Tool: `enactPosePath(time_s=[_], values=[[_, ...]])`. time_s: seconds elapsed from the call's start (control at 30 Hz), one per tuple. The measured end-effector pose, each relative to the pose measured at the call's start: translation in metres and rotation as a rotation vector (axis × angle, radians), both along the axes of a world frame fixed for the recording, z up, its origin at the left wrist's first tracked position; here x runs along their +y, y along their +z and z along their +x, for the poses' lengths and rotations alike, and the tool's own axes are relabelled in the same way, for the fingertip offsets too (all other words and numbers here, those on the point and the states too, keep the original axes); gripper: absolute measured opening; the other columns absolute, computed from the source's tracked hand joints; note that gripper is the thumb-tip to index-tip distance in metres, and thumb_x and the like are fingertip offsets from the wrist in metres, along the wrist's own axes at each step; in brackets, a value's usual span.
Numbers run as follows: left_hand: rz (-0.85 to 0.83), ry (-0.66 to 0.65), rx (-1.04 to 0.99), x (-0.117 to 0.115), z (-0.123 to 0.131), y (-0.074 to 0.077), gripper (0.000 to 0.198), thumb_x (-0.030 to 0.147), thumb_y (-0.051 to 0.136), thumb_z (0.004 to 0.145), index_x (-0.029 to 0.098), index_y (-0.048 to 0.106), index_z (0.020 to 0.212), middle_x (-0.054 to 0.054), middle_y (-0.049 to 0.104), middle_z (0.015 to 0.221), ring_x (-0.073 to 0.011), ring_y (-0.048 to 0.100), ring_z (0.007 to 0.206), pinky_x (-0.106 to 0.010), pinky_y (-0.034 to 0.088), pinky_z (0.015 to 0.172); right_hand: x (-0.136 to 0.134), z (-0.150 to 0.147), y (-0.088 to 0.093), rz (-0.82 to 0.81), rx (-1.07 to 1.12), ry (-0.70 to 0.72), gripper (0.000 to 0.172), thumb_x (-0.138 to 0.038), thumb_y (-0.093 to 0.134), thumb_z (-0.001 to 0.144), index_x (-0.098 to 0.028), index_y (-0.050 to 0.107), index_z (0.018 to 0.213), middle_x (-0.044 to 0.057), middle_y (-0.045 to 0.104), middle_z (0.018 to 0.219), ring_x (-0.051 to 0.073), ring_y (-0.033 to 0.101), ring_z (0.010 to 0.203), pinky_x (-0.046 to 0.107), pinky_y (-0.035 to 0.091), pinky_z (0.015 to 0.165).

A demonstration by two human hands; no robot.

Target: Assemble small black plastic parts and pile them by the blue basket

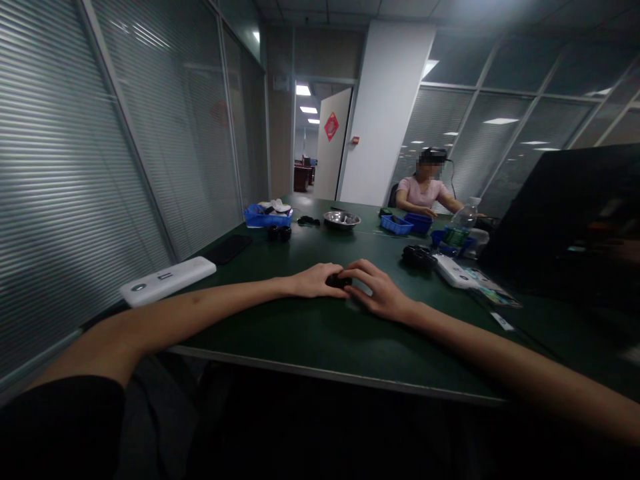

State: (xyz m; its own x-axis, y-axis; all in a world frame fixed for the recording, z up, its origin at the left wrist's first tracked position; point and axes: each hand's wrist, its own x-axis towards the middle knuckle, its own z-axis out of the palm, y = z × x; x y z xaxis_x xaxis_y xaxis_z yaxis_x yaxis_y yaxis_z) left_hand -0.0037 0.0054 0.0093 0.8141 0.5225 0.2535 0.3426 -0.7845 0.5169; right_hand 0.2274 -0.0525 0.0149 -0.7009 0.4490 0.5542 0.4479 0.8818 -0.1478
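A small black object (339, 281) lies between my two hands, just above or on the green tabletop (300, 340). Its kind cannot be made out, since fingers cover much of it. My left hand (316, 281) grips it from the left with bent fingers. From the right, my right hand (376, 291) reaches over it, thumb and curved fingers pinching its right end. Both forearms extend across the table's near part. Beyond the hands stands a shiny metal bowl (342, 221) with small items inside.
Left: a long white device (170, 281), a flat black pad (229, 249), a filled blue basket (257, 217), two round black items (279, 233). Right: blue baskets (397, 225), a black cable bundle (419, 257), a plastic bottle (459, 230), a dark monitor (565, 227). Opposite sits a person (423, 193).
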Motion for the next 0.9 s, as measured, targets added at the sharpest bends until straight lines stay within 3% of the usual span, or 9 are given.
enactPosePath(time_s=[0.6,0.9], values=[[-0.012,-0.002,-0.01,0.0013,0.0007,-0.0007,0.052,0.062,0.069,0.083,0.016,0.063,0.108,-0.007,0.063,0.104,-0.0228,0.059,0.095,-0.033,0.044,0.081,-0.0044,-0.0002,0.0049,-0.025,-0.005,0.077,0.029,-0.016,0.046,0.1,-0.023,0.059,0.125,0.011,0.065,0.124,0.027,0.059,0.115,0.05,0.053,0.098],[0.004,-0.036,-0.045,0.0027,0.0011,-0.0024,0.05,0.058,0.068,0.085,0.015,0.063,0.111,-0.008,0.064,0.106,-0.023,0.06,0.097,-0.033,0.044,0.082,-0.0059,-0.0005,0.0054,0.058,-0.013,-0.034,0.03,-0.027,0.054,0.1,-0.025,0.058,0.13,0.011,0.062,0.122,0.028,0.059,0.112,0.049,0.053,0.097]])
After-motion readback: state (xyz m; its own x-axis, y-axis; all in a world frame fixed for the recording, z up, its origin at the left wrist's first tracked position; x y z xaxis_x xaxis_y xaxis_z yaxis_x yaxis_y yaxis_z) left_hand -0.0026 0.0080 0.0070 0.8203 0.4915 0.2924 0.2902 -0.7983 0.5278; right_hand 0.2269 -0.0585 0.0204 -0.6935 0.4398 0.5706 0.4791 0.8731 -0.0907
